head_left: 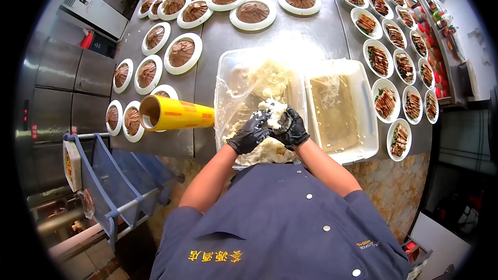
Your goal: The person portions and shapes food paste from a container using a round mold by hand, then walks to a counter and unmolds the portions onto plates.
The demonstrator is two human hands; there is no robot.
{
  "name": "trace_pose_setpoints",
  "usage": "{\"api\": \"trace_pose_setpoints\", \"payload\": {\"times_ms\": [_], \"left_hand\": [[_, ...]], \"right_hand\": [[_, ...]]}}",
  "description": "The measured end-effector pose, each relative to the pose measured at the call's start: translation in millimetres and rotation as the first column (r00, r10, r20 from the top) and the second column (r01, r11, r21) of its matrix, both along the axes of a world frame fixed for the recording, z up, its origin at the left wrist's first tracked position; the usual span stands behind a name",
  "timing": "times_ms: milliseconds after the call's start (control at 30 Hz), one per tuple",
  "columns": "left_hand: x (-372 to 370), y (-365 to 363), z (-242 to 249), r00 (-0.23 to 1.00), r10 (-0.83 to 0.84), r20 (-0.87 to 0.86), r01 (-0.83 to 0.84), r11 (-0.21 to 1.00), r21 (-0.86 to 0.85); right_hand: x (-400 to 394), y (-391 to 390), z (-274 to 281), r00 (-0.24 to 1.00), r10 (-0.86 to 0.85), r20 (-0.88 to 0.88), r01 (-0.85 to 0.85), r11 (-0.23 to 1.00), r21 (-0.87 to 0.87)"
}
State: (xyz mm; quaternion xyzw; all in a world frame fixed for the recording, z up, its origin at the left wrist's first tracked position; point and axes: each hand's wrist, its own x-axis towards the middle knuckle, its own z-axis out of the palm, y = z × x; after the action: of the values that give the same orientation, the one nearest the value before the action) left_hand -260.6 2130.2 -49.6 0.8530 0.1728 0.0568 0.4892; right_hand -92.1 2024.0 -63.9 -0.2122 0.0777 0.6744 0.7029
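Note:
Both my hands wear black gloves and meet over a clear plastic tub [223, 80] lined with film. My left hand [250, 134] and my right hand [291, 128] are curled around a white, crumbly lump [273, 110] between them. A dark round thing, partly hidden by the fingers, shows at my right hand. More of the pale, sticky food [267, 153] lies in the tub below and beyond my hands. Against the tub's right side stands a second clear tub [369, 119] with scraps and a little film in it.
A yellow roll [181, 113] lies left of the tubs. White plates of sliced meat [182, 53] fill the table's left and far side. Several bowls of sliced meat [385, 102] line the right. A blue-framed cart [111, 176] stands at the lower left.

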Motion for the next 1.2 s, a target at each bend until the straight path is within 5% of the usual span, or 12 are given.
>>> {"api": "trace_pose_setpoints", "payload": {"times_ms": [100,233,267,333,367,433,533,633,700,867,1100,1200], "left_hand": [[3,17,38,0.996,-0.088,-0.027,0.09,0.991,0.1],[6,25,71,0.972,0.174,0.155,-0.133,0.961,-0.244],[3,27,52,0.954,0.245,0.173,-0.181,0.931,-0.317],[5,26,47,0.876,0.448,0.177,-0.329,0.825,-0.46],[1,33,30,0.881,0.446,0.156,-0.393,0.875,-0.283],[6,39,5,0.894,0.442,0.066,-0.344,0.776,-0.529],[6,39,-23,0.935,0.352,0.045,-0.174,0.566,-0.806],[17,15,-37,0.863,0.286,0.416,0.006,0.818,-0.575],[28,10,-33,0.809,0.3,0.506,0.022,0.844,-0.536],[48,-3,13,0.889,0.277,0.365,-0.143,0.925,-0.352],[42,29,9,0.918,0.048,0.395,-0.078,0.995,0.061],[27,17,23,0.908,0.378,0.182,-0.257,0.845,-0.47]], "right_hand": [[-1,-12,-31,0.992,0.046,0.117,-0.043,0.999,-0.029],[-1,-14,-27,0.662,0.013,0.749,-0.039,0.999,0.017],[1,-13,-22,0.848,0.018,0.529,-0.038,0.999,0.026],[2,-11,-33,0.86,0.018,0.51,-0.052,0.997,0.051],[1,-9,-51,0.695,0.006,0.719,-0.073,0.995,0.063],[5,-7,-28,0.944,0.061,0.323,-0.085,0.995,0.059],[7,-3,7,0.968,0.089,-0.234,-0.098,0.995,-0.024],[-4,1,4,0.986,0.102,0.133,-0.11,0.993,0.052],[-10,5,10,0.993,0.119,-0.003,-0.119,0.993,0.009],[-20,10,-27,0.983,0.118,-0.141,-0.121,0.993,-0.016],[-19,11,-8,0.996,0.071,0.046,-0.059,0.972,-0.228],[-8,4,-15,0.998,0.039,-0.057,-0.044,0.995,-0.085]]}}
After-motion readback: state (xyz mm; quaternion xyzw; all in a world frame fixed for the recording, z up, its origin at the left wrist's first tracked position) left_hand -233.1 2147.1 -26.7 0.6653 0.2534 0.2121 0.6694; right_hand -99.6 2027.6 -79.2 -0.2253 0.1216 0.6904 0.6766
